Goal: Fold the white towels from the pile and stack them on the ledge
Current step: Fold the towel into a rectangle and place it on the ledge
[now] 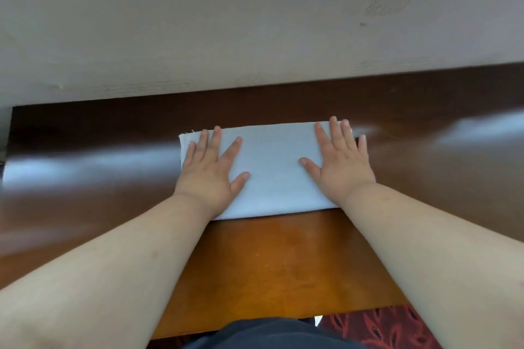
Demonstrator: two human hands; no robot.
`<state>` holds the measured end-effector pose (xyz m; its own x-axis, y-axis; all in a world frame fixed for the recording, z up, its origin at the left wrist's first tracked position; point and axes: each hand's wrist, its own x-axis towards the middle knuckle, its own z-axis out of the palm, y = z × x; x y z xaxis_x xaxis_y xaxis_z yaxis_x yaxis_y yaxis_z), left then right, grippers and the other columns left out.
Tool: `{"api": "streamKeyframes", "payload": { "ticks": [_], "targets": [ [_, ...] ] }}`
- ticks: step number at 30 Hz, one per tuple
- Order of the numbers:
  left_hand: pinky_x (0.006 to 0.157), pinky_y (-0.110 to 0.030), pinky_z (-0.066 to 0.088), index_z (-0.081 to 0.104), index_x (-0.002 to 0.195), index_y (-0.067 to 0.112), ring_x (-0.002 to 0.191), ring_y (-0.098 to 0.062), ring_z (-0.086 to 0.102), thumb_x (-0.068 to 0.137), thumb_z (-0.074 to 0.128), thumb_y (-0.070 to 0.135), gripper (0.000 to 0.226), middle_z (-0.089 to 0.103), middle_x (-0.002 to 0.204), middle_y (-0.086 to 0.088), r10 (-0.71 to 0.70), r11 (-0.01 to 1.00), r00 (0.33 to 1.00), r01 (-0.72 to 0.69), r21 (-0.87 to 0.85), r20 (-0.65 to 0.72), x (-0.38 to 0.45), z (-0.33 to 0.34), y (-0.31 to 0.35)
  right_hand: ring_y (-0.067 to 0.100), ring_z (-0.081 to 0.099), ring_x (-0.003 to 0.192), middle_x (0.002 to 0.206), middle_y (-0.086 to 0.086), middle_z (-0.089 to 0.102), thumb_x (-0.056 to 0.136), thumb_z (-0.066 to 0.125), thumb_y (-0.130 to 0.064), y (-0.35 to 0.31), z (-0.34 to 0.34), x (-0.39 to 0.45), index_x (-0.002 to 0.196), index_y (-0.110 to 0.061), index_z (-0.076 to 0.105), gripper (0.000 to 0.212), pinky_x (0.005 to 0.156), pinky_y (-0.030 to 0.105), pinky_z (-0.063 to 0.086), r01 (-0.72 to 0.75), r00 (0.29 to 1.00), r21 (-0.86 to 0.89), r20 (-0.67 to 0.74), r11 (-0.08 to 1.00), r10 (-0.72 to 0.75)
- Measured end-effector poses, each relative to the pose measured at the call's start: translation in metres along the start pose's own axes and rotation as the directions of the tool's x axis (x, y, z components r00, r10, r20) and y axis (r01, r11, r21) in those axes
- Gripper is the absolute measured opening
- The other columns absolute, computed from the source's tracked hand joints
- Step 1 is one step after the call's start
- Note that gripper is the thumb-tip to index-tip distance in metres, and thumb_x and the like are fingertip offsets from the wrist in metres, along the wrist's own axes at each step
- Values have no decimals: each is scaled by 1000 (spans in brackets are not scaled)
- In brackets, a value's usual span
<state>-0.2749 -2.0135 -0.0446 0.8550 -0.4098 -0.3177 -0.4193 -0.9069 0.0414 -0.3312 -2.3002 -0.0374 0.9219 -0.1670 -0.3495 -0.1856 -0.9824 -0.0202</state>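
Head view, centre of the frame: the left hand (211,168) and the right hand (338,160) are laid palm-down, fingers spread flat, nothing pinched or gripped. Both are pressed onto the folded white rectangular cloth towel (272,170), the left over its left end, the right over its right end, with bare cloth between them.

Towel: already folded into a long band, lying on the glossy dark brown wooden surface (99,178) in the middle of the frame, its near edge at the boundary with a lighter orange-brown wooden panel (272,263). A few loose threads are seen at its upper left corner.

Step judged: flattening of the fold. It is best done with even pressure, the palms drawn outward from the centre so that trapped air and creases are driven to the ends; edges should be checked for alignment before lifting.

Surroundings: a pale, scuffed wall (255,22) fills the upper frame. No pile or stack is in view.
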Motion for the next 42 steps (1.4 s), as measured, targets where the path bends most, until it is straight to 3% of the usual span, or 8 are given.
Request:
{"api": "streamKeyframes", "payload": {
  "ticks": [12, 15, 18, 24, 29, 33, 37, 42],
  "targets": [
    [119, -50, -10, -28, 148, 35, 148, -30, -24, 82, -1, 79, 84, -28, 160, -8, -155, 983, 977, 138, 125, 143, -22, -20, -35, 28, -12, 153, 166, 4, -15, 85, 13, -81, 25, -12, -10, 154, -33, -18, 90, 121, 54, 3, -152, 978, 65, 157, 986, 140],
    [120, -46, 4, 14, 155, 35, 149, -31, 8, 84, 27, 78, 84, 11, 162, -9, -39, 998, 999, 39, 51, 10, -53, -30, -39, 25, 0, 153, 167, 1, -3, 87, 29, -77, 38, -15, -36, 157, -31, 0, 89, 122, 47, 6, -24, 997, 186, 70, 982, 11],
    [107, -39, 31, 53, 128, 31, 123, -25, 43, 80, 50, 74, 66, 49, 133, 1, 126, 990, 992, -126, 58, 8, -93, -26, -35, 25, 28, 144, 157, 2, 32, 82, 43, -74, 57, -10, -75, 146, -27, 41, 79, 121, 42, 22, 204, 979, 91, -12, 975, -204],
    [102, -31, 37, 56, 129, 30, 119, -18, 50, 96, 52, 43, 35, 57, 127, 8, 10, 1000, 1000, -10, 13, 7, -109, -13, -31, 25, 43, 124, 130, -2, 54, 91, 60, -34, 73, 1, -95, 131, -26, 58, 40, 105, 38, 40, 193, 980, 34, -49, 981, -192],
    [95, -33, 40, 58, 126, 30, 114, -20, 51, 94, 52, 36, 33, 59, 121, 6, -92, 995, 995, 93, 35, -22, -99, -18, -27, 26, 44, 117, 125, 0, 54, 94, 55, -31, 66, -7, -85, 121, -26, 63, 28, 92, 38, 45, 194, 978, -56, -62, 979, -197],
    [89, -34, 40, 61, 114, 26, 107, -22, 50, 92, 48, 35, 27, 58, 111, 2, -152, 985, 988, 152, 80, -9, -100, -27, -26, 23, 42, 118, 125, -2, 52, 94, 51, -25, 63, -13, -89, 117, -22, 63, 26, 94, 36, 43, 123, 992, 42, -30, 991, -122],
    [66, -32, 42, 57, 85, 25, 83, -20, 54, 85, 47, 27, 10, 58, 87, 5, -296, 902, 952, 255, -349, -70, -111, -49, -18, 26, 52, 90, 91, 2, 56, 86, 48, -15, 60, -30, -104, 82, -13, 57, 11, 74, 41, 48, 31, 991, 487, -128, 873, 36],
    [56, -28, 36, 47, 84, 29, 69, -6, 50, 90, 42, 28, 9, 54, 78, 10, -525, 551, 839, 202, -810, -147, -130, -85, 9, 13, 54, 78, 83, -8, 57, 90, 41, -26, 51, -64, -124, 94, -23, 55, 15, 62, 26, 38, -75, 920, 817, -163, 571, 355]
  ]
}}
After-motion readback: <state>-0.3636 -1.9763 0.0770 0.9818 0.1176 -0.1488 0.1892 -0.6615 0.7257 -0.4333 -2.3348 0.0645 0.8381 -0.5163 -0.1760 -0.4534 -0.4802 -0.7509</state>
